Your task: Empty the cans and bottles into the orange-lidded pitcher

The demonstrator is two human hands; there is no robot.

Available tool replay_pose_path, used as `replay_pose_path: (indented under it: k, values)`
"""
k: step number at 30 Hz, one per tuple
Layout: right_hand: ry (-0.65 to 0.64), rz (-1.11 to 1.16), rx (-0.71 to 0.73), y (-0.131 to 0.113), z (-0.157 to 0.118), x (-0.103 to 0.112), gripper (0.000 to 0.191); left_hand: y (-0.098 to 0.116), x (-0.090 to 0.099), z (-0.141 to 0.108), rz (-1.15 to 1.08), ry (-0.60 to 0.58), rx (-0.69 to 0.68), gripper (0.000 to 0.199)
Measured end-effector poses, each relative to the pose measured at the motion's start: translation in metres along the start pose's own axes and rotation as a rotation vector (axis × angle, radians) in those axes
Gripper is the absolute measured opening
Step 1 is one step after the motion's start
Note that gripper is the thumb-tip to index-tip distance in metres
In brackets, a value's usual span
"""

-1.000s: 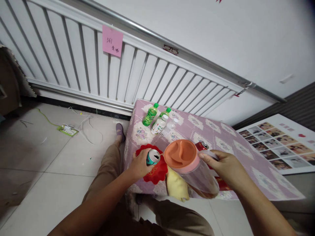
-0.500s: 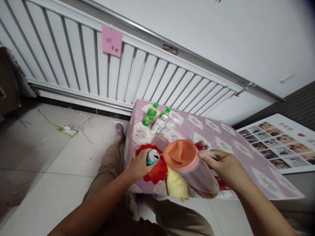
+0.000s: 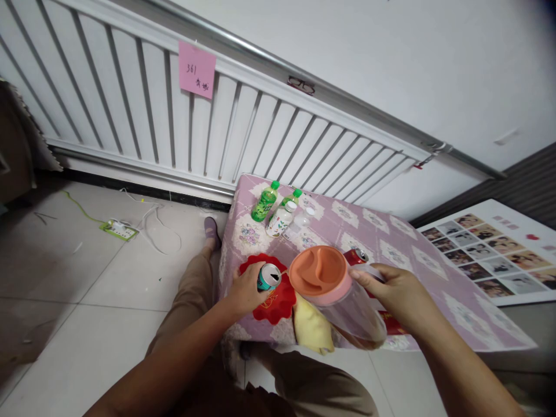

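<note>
My left hand [image 3: 247, 292] is wrapped round a teal drink can [image 3: 269, 277] with an open top, over a red scalloped tray [image 3: 278, 311]. By its handle, my right hand [image 3: 399, 295] grips a clear plastic pitcher [image 3: 354, 315] with an orange lid [image 3: 319, 271]. The pitcher is tilted, its lid side towards the can, and a thin stream runs from its spout to the can's top. Some brownish liquid shows low in the pitcher. Beneath it lies a yellow cloth [image 3: 311, 327]. A red can [image 3: 356, 256] is partly hidden behind the pitcher.
Green bottles [image 3: 264, 201], a white bottle [image 3: 281, 220] and a clear bottle [image 3: 304, 218] stand towards the back of the table, on a purple patterned tablecloth [image 3: 382, 223]. A white radiator [image 3: 260, 127] runs behind. A power strip [image 3: 119, 230] with cables lies on the floor at left.
Hardly anything differs. Both hands keep their places, with the pitcher still tilted and the thin stream running to the teal can. The view has shifted very slightly.
</note>
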State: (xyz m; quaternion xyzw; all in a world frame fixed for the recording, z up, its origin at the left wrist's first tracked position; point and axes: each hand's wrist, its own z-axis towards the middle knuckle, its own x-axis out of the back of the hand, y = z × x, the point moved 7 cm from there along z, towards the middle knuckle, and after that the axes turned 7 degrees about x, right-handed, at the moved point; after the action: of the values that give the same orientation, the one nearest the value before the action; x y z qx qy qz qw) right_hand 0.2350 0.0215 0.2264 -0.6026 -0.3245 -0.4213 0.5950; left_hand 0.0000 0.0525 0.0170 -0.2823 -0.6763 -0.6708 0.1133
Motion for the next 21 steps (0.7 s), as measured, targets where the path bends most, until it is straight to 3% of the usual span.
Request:
replay_pose_path:
  k: [21]
  values:
    - [0.012,0.002,0.027,0.0021,0.0030,-0.0031,0.048,-0.0063,-0.0012,0.0007,0.048,-0.011,0.012,0.066]
